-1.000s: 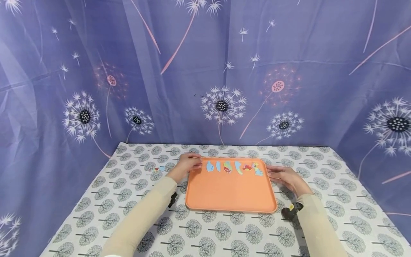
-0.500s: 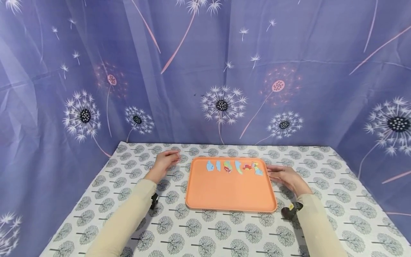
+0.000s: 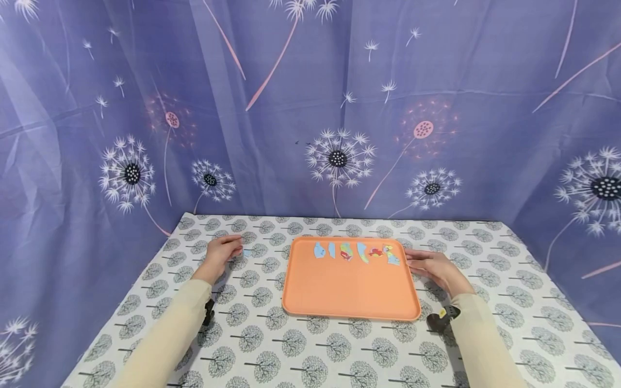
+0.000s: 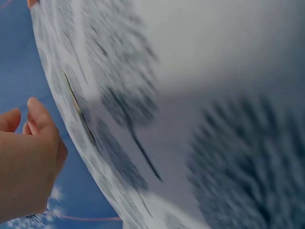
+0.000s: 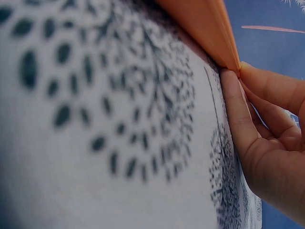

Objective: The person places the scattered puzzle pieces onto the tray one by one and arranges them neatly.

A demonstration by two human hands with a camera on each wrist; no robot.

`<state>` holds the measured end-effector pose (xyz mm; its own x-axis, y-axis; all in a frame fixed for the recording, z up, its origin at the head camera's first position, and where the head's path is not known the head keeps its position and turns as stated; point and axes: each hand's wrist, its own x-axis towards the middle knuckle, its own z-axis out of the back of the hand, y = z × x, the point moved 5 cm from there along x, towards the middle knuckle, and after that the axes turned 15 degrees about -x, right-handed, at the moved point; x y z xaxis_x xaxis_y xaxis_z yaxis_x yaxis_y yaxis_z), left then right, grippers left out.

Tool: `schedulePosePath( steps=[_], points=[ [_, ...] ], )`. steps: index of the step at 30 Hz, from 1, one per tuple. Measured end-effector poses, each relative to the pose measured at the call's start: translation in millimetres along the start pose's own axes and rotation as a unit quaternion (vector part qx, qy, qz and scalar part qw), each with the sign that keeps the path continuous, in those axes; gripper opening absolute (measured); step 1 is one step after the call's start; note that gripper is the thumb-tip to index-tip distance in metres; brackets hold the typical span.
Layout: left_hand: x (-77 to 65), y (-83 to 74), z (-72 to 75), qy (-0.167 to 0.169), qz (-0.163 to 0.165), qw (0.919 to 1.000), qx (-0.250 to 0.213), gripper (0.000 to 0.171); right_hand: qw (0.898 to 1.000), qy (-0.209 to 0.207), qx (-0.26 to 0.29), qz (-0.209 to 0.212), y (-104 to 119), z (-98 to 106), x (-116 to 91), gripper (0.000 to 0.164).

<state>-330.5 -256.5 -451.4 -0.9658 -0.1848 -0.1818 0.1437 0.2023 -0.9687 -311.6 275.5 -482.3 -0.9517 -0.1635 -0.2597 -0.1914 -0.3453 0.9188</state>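
The orange tray (image 3: 349, 291) lies on the patterned cloth, with a row of several flat, colourful puzzle pieces (image 3: 346, 251) along its far side. At the tray's right rim, my right hand (image 3: 434, 268) pinches the edge; thumb and forefinger meet at the orange corner (image 5: 205, 28) in the right wrist view. My left hand (image 3: 220, 256) is left of the tray, fingers loosely bent and apart from the thumb. Just beyond its fingertips shows a small light blue puzzle piece (image 3: 247, 252) on the cloth. A thin, edge-on piece (image 4: 80, 109) lies near that hand (image 4: 31, 162) in the left wrist view.
A white cloth with grey trees (image 3: 291, 342) covers the table. Its far edge meets a purple dandelion curtain (image 3: 271, 161), which also hangs at both sides. Dark wrist cameras (image 3: 440, 321) sit under the sleeves.
My left hand has left the tray's left rim and moved left to the puzzle piece on the cloth. My right hand stays at the tray's right rim, and the tray has not moved.
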Motion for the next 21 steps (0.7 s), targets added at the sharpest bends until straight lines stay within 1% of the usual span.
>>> schedulePosePath(
  steps=[2,5,9,14,18,21],
  points=[
    [-0.5,-0.6,8.7,-0.011,0.000,0.9998,0.016,0.041,1.000,-0.001,0.003,0.000,0,0,0,0.062],
    [0.6,1.3,18.4,-0.029,0.001,0.9994,0.021,0.040,1.000,0.000,0.004,0.000,0,1,0,0.062],
    [2.6,6.1,27.8,-0.056,0.004,0.9978,0.035,0.038,1.000,0.002,0.003,0.003,0,0,0,0.062],
    [2.3,8.2,35.3,-0.079,0.006,0.9948,0.063,0.035,1.000,0.001,-0.001,0.000,0,1,1,0.062],
    [2.5,7.9,38.7,-0.088,0.007,0.9941,0.063,0.035,1.000,0.003,-0.004,-0.001,-1,0,1,0.062],
    [3.3,8.7,39.1,-0.089,0.009,0.9929,0.079,0.036,1.000,0.003,-0.004,0.000,-1,1,2,0.062]
  ],
)
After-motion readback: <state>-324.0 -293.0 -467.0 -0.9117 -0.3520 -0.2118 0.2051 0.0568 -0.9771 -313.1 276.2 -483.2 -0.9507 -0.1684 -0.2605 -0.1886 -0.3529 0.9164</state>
